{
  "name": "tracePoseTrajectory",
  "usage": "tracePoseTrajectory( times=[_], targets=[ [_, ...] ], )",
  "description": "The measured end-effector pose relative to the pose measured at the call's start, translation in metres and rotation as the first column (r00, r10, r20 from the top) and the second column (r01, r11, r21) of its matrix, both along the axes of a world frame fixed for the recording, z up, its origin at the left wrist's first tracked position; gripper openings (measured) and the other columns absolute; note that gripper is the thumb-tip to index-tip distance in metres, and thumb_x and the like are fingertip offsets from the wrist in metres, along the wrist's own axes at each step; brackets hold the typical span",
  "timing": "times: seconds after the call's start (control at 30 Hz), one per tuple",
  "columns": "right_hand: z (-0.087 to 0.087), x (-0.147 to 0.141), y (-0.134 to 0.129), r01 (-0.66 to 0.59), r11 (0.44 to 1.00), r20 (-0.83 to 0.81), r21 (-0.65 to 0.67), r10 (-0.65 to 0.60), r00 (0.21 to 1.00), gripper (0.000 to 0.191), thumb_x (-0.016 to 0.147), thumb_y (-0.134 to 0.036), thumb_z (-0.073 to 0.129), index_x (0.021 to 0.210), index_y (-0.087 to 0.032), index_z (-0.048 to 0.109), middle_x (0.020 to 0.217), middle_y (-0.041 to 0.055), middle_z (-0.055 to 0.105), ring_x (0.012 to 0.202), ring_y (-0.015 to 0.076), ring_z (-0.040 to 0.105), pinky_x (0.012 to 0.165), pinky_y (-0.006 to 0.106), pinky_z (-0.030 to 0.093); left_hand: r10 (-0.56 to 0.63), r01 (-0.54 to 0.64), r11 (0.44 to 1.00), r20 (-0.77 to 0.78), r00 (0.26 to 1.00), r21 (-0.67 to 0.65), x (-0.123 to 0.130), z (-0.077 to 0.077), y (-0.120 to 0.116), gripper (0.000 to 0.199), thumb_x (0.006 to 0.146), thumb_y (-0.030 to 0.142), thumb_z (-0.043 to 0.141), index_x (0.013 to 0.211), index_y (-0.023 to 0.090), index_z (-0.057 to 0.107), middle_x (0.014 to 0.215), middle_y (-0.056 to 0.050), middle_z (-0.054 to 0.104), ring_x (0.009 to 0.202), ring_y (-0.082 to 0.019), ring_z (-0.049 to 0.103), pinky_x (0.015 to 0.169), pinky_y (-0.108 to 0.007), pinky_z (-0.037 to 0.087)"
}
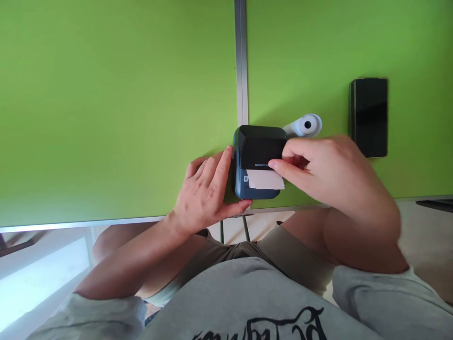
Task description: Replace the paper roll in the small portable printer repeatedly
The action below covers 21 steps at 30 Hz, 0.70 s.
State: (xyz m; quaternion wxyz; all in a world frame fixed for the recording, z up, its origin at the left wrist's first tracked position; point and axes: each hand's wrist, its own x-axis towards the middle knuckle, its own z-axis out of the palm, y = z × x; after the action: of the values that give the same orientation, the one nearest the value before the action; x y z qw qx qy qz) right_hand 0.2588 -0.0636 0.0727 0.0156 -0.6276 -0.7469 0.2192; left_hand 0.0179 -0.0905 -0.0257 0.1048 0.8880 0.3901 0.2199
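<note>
A small label printer [257, 194] with a dark blue body lies near the table's front edge, its black lid [262, 144] on top. A torn-edged strip of white paper [266, 179] sticks out below the lid toward me. My left hand [207, 189] grips the printer, with fingers along its left side and the thumb at its front edge. At the lid's right front edge, my right hand [311, 163] is closed, thumb on the front and curled fingers against the side. The right fingertips are partly hidden. Just behind that hand lies a white paper roll [307, 124] with a dark core hole.
A black phone-like slab [371, 118] lies to the right on the green tabletop [116, 104]. A grey metal seam [242, 61] runs away from me between two table panels. My lap is below the metal front edge.
</note>
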Motion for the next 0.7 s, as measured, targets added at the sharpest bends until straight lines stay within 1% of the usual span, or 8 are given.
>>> tracePoseTrajectory(
  times=[0.07, 0.1, 0.27, 0.43, 0.6, 0.7],
  targets=[
    [-0.0002, 0.0000, -0.0021, 0.016, 0.999, -0.042, 0.036, -0.014, 0.999, 0.027, 0.089, -0.039, 0.066, 0.072, -0.023, 0.053, 0.061, -0.0012, 0.061, 0.052, 0.0128, 0.048, 0.055, 0.028, 0.029, -0.008, 0.008, 1.000, -0.016, 1.000, -0.023, -0.0002, 0.0007, 0.0001, 0.102, 0.099, 0.078, 0.040, 0.164, 0.002, 0.024, 0.136, -0.023, 0.067, 0.117, -0.031, 0.064, 0.107, -0.043, 0.043],
    [-0.0004, -0.0003, -0.0030, 0.020, 0.999, -0.049, 0.043, -0.017, 0.999, 0.025, 0.088, -0.038, 0.066, 0.074, -0.024, 0.052, 0.062, -0.0013, 0.062, 0.052, 0.0131, 0.049, 0.055, 0.028, 0.030, -0.012, 0.011, 0.999, -0.023, 1.000, -0.032, -0.0003, 0.0013, 0.0001, 0.101, 0.099, 0.078, 0.039, 0.163, 0.001, 0.027, 0.136, -0.023, 0.067, 0.118, -0.032, 0.064, 0.107, -0.043, 0.043],
    [-0.0021, -0.0031, -0.0047, -0.001, 1.000, -0.006, 0.016, 0.002, 1.000, 0.027, 0.087, -0.041, 0.064, 0.075, -0.024, 0.047, 0.061, -0.0021, 0.058, 0.051, 0.0131, 0.048, 0.055, 0.028, 0.028, -0.012, 0.011, 1.000, -0.054, 0.998, -0.020, -0.0011, 0.0040, -0.0002, 0.100, 0.099, 0.079, 0.038, 0.158, -0.002, 0.037, 0.135, -0.024, 0.066, 0.117, -0.031, 0.064, 0.107, -0.042, 0.043],
    [-0.0040, -0.0040, -0.0045, -0.010, 1.000, -0.032, 0.020, 0.011, 0.999, 0.027, 0.086, -0.042, 0.063, 0.076, -0.024, 0.044, 0.060, -0.0031, 0.056, 0.050, 0.0123, 0.044, 0.053, 0.027, 0.026, -0.005, 0.003, 0.999, -0.052, 0.999, -0.034, -0.0015, 0.0037, -0.0009, 0.100, 0.100, 0.079, 0.037, 0.158, -0.001, 0.038, 0.136, -0.024, 0.066, 0.120, -0.031, 0.064, 0.107, -0.042, 0.043],
    [-0.0043, -0.0026, -0.0053, -0.020, 1.000, -0.047, 0.016, 0.021, 0.999, 0.027, 0.087, -0.041, 0.062, 0.077, -0.025, 0.042, 0.061, -0.0031, 0.056, 0.051, 0.0120, 0.046, 0.053, 0.027, 0.027, -0.004, 0.002, 0.999, -0.052, 0.999, -0.035, -0.0012, 0.0034, -0.0012, 0.102, 0.099, 0.080, 0.036, 0.159, -0.002, 0.037, 0.136, -0.024, 0.066, 0.119, -0.031, 0.064, 0.107, -0.042, 0.043],
    [-0.0046, -0.0019, -0.0057, -0.016, 1.000, -0.048, 0.015, 0.017, 0.999, 0.027, 0.086, -0.040, 0.061, 0.077, -0.024, 0.041, 0.061, -0.0034, 0.055, 0.051, 0.0119, 0.046, 0.053, 0.027, 0.027, -0.001, -0.002, 0.999, -0.056, 0.998, -0.053, -0.0012, 0.0038, -0.0011, 0.102, 0.099, 0.081, 0.037, 0.161, 0.000, 0.034, 0.136, -0.023, 0.066, 0.119, -0.031, 0.065, 0.108, -0.043, 0.044]
  ],
)
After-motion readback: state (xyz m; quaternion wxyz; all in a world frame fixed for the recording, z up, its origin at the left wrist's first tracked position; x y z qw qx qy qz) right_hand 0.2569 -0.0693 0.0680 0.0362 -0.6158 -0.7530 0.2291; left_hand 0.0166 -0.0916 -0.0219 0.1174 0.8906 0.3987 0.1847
